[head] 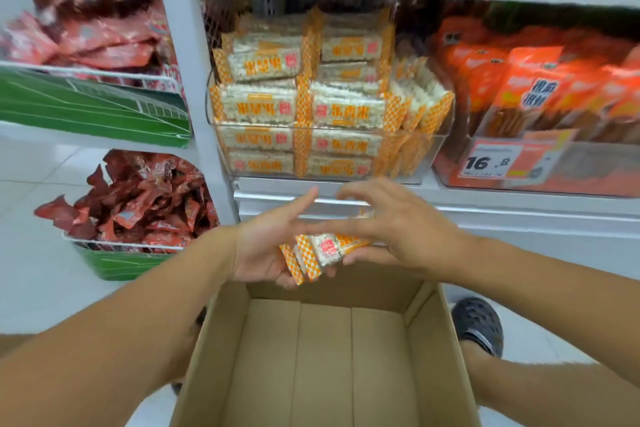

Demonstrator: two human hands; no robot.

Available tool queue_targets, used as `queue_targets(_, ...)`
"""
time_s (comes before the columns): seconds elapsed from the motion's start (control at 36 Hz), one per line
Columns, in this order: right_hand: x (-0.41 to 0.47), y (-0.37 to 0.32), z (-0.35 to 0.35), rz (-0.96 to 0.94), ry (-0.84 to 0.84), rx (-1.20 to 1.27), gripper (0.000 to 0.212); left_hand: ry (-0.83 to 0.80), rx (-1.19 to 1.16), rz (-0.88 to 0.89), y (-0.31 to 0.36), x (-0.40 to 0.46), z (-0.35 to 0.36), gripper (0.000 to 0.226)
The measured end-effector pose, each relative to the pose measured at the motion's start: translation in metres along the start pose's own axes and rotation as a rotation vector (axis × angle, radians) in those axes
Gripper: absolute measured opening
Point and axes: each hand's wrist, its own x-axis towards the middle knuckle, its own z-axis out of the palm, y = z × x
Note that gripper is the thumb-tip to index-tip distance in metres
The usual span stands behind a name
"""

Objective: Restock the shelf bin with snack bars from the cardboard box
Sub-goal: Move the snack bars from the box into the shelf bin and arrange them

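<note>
A small stack of snack bars (322,250) in orange-checked wrappers is held between both hands, just above the far edge of the cardboard box (433,340). My left hand (266,246) cradles the stack from below and the left, index finger stretched out. My right hand (405,236) holds it from the right, thumb against the near side and fingers arched over the top. The box's bottom shows bare cardboard. Straight ahead, the clear shelf bin (429,149) is piled with the same bars (263,107), some lying flat and some standing on edge at its right side.
An orange-packet bin with a 16.8 price tag (491,159) stands to the right of the bar bin. Wire baskets of red snack packets (138,208) hang at the left. A dark shoe (478,326) rests on the white floor right of the box.
</note>
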Motion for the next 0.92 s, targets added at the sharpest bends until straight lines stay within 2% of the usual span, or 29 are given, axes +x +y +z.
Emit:
queue_targets(0.03, 0.005, 0.001, -0.014, 0.009, -0.005, 0.007, 0.049, -0.004, 0.065, 0.012, 0.017, -0.009, 0.006, 0.072)
queue_targets(0.06, 0.01, 0.002, -0.028, 0.038, -0.002, 0.041, 0.048, 0.008, 0.129, 0.041, 0.032, -0.018, 0.011, 0.064)
queue_targets(0.11, 0.019, 0.004, -0.05, 0.127, 0.024, 0.173, 0.047, 0.085, 0.26, 0.119, 0.055, -0.032, 0.021, 0.034)
queue_targets(0.14, 0.023, 0.005, -0.059, 0.164, 0.044, 0.248, 0.048, 0.143, 0.3, 0.145, 0.063, -0.037, 0.024, 0.028)
queue_targets(0.19, 0.031, 0.006, -0.072, 0.21, 0.054, 0.403, 0.048, 0.243, 0.339, 0.181, 0.077, -0.045, 0.03, 0.023)
queue_targets(0.28, 0.039, 0.009, -0.088, 0.297, 0.017, 0.553, 0.048, 0.306, 0.346, 0.228, 0.093, -0.051, 0.032, 0.016)
queue_targets(0.44, 0.047, 0.029, -0.117, 0.419, -0.246, 0.766, 0.053, 0.376, 0.488, 0.358, 0.11, -0.058, 0.019, 0.011)
queue_targets(0.5, 0.051, 0.033, -0.121, 0.441, -0.198, 0.809, 0.047, 0.419, 0.514, 0.425, 0.117, -0.059, 0.02, 0.011)
queue_targets(0.58, 0.06, 0.044, -0.122, 0.486, 0.036, 0.774, 0.046, 0.527, 0.479, 0.529, 0.13, -0.06, 0.016, 0.033)
queue_targets(0.64, 0.066, 0.052, -0.121, 0.507, 0.196, 0.704, 0.048, 0.724, 0.45, 0.63, 0.136, -0.057, 0.006, 0.055)
queue_targets(0.69, 0.07, 0.063, -0.12, 0.537, 0.321, 0.581, 0.047, 0.946, 0.516, 0.757, 0.141, -0.055, -0.005, 0.057)
queue_targets(0.75, 0.074, 0.073, -0.118, 0.583, 0.41, 0.455, 0.045, 1.148, 0.799, 0.826, 0.144, -0.053, -0.018, 0.049)
queue_targets(0.81, 0.08, 0.08, -0.115, 0.616, 0.446, 0.316, 0.044, 1.25, 1.118, 0.8, 0.147, -0.051, -0.031, 0.051)
queue_targets(0.92, 0.1, 0.095, -0.103, 0.658, 0.385, 0.191, 0.043, 1.202, 1.408, 0.616, 0.152, -0.039, -0.061, 0.056)
